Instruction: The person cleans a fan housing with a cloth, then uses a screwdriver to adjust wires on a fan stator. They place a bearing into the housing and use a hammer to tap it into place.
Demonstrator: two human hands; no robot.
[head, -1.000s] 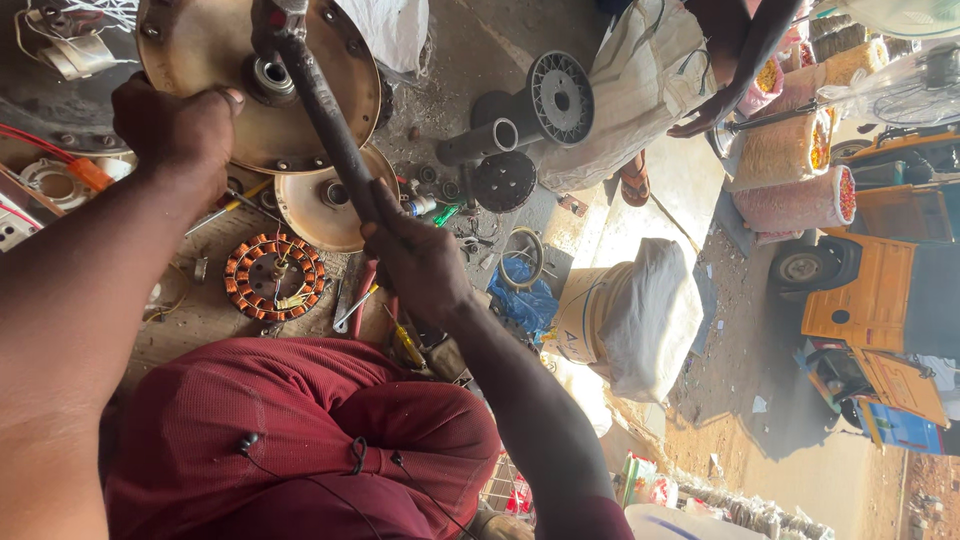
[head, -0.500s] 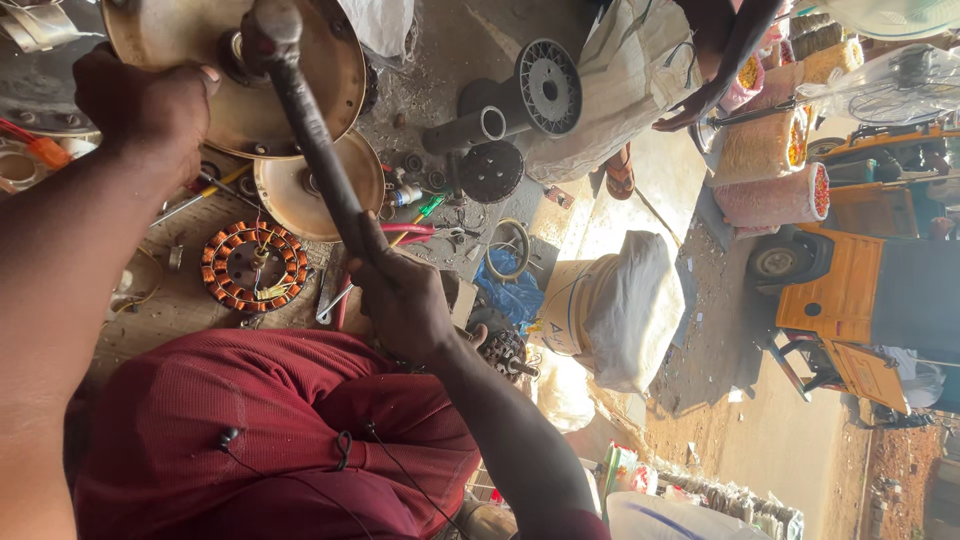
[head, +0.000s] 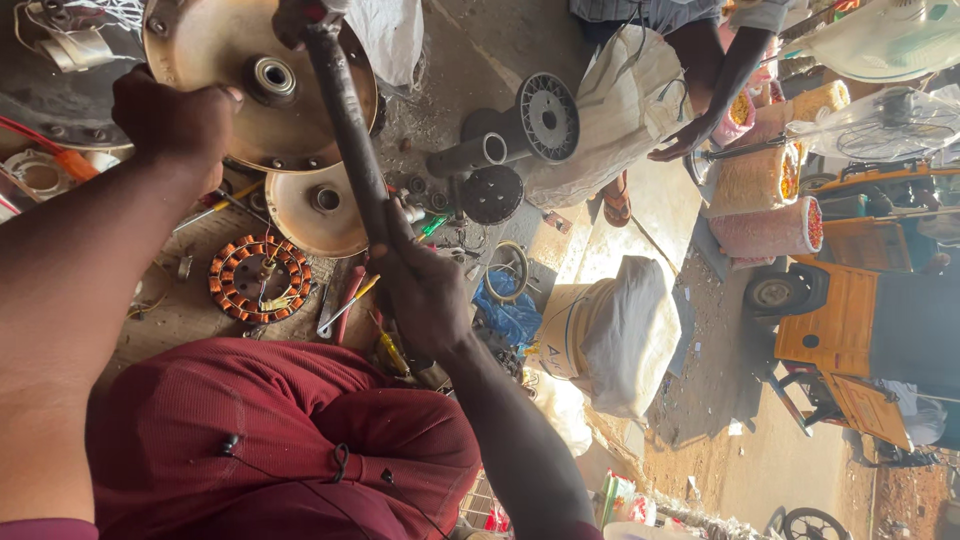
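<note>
The left hand (head: 175,120) has its fingers closed on the rim of a round metal cover (head: 225,60) with one bearing (head: 272,78) at its centre; the right hand (head: 425,295) has its fingers wrapped tight around the lower end of one dark hammer (head: 345,120), whose head lies against the cover's upper edge; the cover is held up near the top of the view, above the worktop (head: 180,300). Below it on the worktop lies a second, smaller cover (head: 315,212); beside that, one stator (head: 260,278) wound with copper coils; one spanner (head: 335,310) and one red-handled tool (head: 350,290) lie just beside the stator. Two dark pulleys (head: 545,117) lie further off on the ground. One white sack (head: 620,335) stands near the right hand. Another person's hand (head: 685,140) hangs well apart.
</note>
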